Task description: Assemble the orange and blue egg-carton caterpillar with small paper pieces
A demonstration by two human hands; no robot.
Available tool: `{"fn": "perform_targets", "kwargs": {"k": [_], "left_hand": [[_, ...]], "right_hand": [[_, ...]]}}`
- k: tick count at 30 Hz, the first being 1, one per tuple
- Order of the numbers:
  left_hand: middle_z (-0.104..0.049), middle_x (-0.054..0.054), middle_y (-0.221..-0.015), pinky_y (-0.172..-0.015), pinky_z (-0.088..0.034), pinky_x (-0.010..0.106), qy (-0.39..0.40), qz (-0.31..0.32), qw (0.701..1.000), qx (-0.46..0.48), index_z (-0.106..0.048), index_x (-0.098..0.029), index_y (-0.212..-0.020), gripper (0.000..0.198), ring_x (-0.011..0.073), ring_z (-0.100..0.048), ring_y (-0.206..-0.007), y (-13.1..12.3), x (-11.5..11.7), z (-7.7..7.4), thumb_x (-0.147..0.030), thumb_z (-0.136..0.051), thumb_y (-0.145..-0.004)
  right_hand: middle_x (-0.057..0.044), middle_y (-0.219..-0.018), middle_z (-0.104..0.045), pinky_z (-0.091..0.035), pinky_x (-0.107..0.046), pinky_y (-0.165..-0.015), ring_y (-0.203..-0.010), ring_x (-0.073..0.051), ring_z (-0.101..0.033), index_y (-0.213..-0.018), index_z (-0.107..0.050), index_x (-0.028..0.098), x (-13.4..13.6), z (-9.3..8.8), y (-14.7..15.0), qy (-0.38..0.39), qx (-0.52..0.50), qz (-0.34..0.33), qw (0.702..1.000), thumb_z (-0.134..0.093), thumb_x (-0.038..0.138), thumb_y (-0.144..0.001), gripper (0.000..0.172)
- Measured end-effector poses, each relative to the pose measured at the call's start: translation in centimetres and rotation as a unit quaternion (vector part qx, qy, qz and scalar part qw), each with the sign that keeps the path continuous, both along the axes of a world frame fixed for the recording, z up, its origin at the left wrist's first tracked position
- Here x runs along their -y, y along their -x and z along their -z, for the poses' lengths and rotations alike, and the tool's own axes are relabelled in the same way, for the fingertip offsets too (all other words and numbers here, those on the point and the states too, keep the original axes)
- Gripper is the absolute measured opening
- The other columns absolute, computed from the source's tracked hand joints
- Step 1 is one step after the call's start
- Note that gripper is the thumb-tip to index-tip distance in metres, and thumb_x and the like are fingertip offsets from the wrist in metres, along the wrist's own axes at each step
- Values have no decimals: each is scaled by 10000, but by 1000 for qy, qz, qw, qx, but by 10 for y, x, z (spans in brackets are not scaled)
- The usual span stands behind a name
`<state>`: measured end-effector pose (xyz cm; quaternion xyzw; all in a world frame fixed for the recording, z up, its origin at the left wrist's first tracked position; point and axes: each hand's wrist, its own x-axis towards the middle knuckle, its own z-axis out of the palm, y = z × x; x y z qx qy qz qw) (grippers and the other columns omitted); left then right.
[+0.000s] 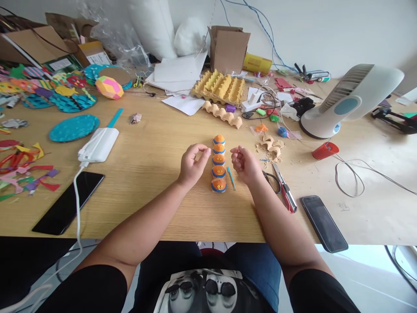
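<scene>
A row of several orange and blue egg-carton cups [218, 171] stands on the table between my hands, like a caterpillar; the nearer cups carry small yellow face-like marks. Left of the row, my left hand [194, 164] is raised with thumb and forefinger closed in a pinch. My right hand [246, 165] hovers on the other side, its fingers curled inward. Neither hand touches the row. Whatever they may hold is too small or hidden to make out. A thin blue stick [231, 178] lies beside the row, near my right hand.
By my right forearm are a box cutter [286, 191], black-handled scissors [273, 182] and a phone [324, 222]. Torn carton pieces [271, 147], a yellow egg tray [219, 88] and a white fan [345, 98] stand farther back. Leftward lie a power bank [99, 144] and a black tablet-like device [69, 203].
</scene>
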<state>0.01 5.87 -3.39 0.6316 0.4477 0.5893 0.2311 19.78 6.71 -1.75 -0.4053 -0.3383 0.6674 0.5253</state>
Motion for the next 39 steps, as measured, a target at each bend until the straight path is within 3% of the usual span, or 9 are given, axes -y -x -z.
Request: {"fn": "perform_targets", "kwargs": {"k": [7, 12, 22, 31, 39], "left_hand": [[-724, 19, -862, -863, -518, 338, -58, 13, 996, -66, -710, -211, -841, 171, 172, -656, -870, -2, 1, -5, -353, -674, -929], [-736, 16, -871, -875, -514, 347, -90, 34, 989, -110, -733, -224, -870, 136, 172, -651, -883, -4, 2, -6, -331, -679, -935], [-705, 19, -828, -866, -526, 367, -137, 27, 978, -153, -751, -243, -861, 132, 183, -630, -895, -4, 4, -7, -339, -690, -928], [-700, 22, -852, -851, -518, 355, -163, 44, 970, -173, -765, -260, -994, 103, 176, -619, -889, -4, 5, -7, -283, -688, -931], [-715, 23, -876, -846, -524, 349, -183, 53, 965, -181, -755, -252, -997, 96, 177, -629, -906, -4, 4, -8, -275, -706, -918]], "right_hand": [[41, -589, -535, -128, -234, -406, -432, -51, -312, -779, -655, 175, 5, -2, 6, -25, 37, 2, 999, -721, 479, -766, 311], [39, -567, -534, -151, -236, -425, -437, -52, -318, -762, -672, 168, 11, -9, 10, -52, 67, -54, 995, -736, 488, -767, 326], [13, -592, -593, -181, -230, -446, -468, -49, -332, -745, -695, 149, 15, -5, 12, -52, 60, -132, 988, -820, 524, -709, 397], [26, -597, -605, -214, -193, -442, -493, -47, -404, -774, -713, 158, 13, -3, 12, -41, 38, -118, 991, -915, 421, -610, 370], [43, -591, -579, -219, -189, -439, -475, -33, -376, -743, -675, 161, 14, -6, 11, -52, 32, -114, 992, -904, 418, -641, 358]]}}
